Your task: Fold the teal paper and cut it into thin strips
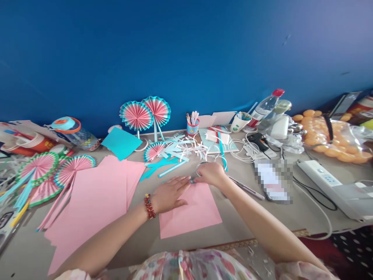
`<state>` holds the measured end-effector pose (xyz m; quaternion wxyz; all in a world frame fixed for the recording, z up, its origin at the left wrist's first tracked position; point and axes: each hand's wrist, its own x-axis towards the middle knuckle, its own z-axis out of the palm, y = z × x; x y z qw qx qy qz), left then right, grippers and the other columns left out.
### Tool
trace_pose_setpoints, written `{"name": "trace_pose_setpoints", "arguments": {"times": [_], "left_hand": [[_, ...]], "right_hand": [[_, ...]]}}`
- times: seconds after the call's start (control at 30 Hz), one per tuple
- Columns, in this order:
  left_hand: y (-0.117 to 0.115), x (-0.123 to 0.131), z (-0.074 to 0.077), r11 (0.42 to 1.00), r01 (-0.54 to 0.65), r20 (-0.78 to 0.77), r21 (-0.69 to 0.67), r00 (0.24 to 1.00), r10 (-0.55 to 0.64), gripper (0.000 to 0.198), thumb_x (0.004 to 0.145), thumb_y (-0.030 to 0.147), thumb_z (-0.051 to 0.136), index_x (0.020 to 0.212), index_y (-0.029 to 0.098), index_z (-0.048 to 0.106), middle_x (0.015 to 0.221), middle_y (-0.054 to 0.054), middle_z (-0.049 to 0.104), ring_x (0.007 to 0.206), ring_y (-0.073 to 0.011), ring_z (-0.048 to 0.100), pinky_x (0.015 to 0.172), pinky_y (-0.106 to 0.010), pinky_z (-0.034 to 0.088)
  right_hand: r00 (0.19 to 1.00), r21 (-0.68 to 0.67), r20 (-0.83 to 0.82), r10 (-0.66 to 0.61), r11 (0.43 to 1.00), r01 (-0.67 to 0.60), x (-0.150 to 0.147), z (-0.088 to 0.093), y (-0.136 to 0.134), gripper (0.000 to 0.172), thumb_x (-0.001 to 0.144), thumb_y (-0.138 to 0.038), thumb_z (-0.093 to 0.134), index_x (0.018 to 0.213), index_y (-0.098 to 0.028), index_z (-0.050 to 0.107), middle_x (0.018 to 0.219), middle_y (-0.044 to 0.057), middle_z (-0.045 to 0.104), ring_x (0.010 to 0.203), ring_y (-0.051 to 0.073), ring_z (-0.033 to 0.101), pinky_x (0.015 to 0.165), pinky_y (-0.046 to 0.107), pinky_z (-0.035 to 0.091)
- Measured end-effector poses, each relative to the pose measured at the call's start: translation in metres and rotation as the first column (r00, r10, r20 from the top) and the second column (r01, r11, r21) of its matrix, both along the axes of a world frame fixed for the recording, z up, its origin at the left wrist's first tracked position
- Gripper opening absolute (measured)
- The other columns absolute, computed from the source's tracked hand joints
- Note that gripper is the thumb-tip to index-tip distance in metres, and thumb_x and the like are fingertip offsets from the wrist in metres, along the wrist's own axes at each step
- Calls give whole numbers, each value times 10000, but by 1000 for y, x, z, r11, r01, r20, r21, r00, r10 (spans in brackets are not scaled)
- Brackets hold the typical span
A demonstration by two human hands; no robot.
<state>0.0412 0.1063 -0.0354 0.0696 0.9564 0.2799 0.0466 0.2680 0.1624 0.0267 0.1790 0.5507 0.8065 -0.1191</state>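
Observation:
My left hand (pixel 171 194), with a red bead bracelet at the wrist, lies flat with fingers stretched on a pink sheet of paper (pixel 195 217). A thin blue edge shows along the sheet's far side, mostly hidden under my fingers. At the far right corner of the sheet is my right hand (pixel 212 173), its fingers curled closed close to the left fingertips. What it holds, if anything, is hidden. Blue paper strips (pixel 171 169) lie just beyond both hands. A slim pen-like tool (pixel 247 188) lies to the right of my right forearm.
Pink sheets (pixel 93 194) are stacked at left, with a blue sheet (pixel 121 143) behind. Pleated paper fans (pixel 136 115) stand against the wall; others lie at far left. Paper scraps (pixel 186 144), a pen cup (pixel 192 126), a bottle (pixel 264 109), a phone (pixel 272 181) and a power strip (pixel 323 177) surround the work area.

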Motion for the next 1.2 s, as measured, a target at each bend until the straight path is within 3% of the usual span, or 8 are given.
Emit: {"name": "trace_pose_setpoints", "arguments": {"times": [0.2, 0.37, 0.5, 0.67, 0.87, 1.2], "left_hand": [[-2, 3, -13, 998, -57, -27, 33, 998, 58, 737, 987, 616, 371, 1564, 177, 234, 1612, -86, 297, 1485, -222, 277, 1213, -420, 198], [-9, 7, -12, 983, -173, -21, 59, 984, 174, 745, 982, 646, 333, 1550, 167, 275, 1586, -94, 356, 1485, -252, 268, 1196, -442, 228], [-11, 16, -11, 977, -205, 13, 64, 979, 205, 678, 1004, 585, 346, 1496, 118, 359, 1560, -131, 391, 1440, -262, 347, 1188, -420, 248], [-7, 28, -12, 991, -114, 48, 64, 993, 111, 576, 1016, 510, 387, 1453, 136, 408, 1505, -122, 467, 1353, -250, 447, 1143, -386, 313], [-1, 31, -8, 994, -100, 22, 45, 995, 99, 558, 1001, 518, 432, 1421, 150, 450, 1481, -103, 494, 1277, -264, 494, 1096, -393, 329], [9, 27, -2, 1000, -26, -17, 17, 1000, 27, 606, 985, 570, 436, 1429, 157, 447, 1493, -115, 470, 1247, -279, 488, 1053, -403, 335]], "right_hand": [[997, 47, -35, 75, 996, -73, 5, -6, 10, 375, 854, -561, 644, 887, -199, 736, 1007, 108, 744, 977, 293, 684, 700, 285, 451], [986, 73, -83, 142, 988, -136, 13, -15, 20, 396, 914, -587, 563, 950, -219, 704, 1012, 82, 735, 1002, 259, 668, 769, 275, 427], [983, 86, -96, 154, 986, -146, 13, -17, 21, 327, 912, -514, 590, 957, -208, 695, 993, 85, 734, 982, 255, 666, 774, 278, 420], [984, 98, -108, 140, 987, -130, 13, -18, 19, 330, 903, -511, 598, 937, -196, 691, 966, 89, 733, 947, 253, 671, 769, 286, 415], [981, 77, -138, 138, 989, -129, 17, -15, 21, 266, 881, -462, 610, 934, -212, 684, 968, 63, 727, 908, 231, 667, 720, 275, 397], [979, 89, -180, 100, 992, -85, 17, -12, 11, 188, 859, -386, 611, 898, -212, 671, 911, 51, 718, 834, 212, 647, 654, 268, 346]]}}
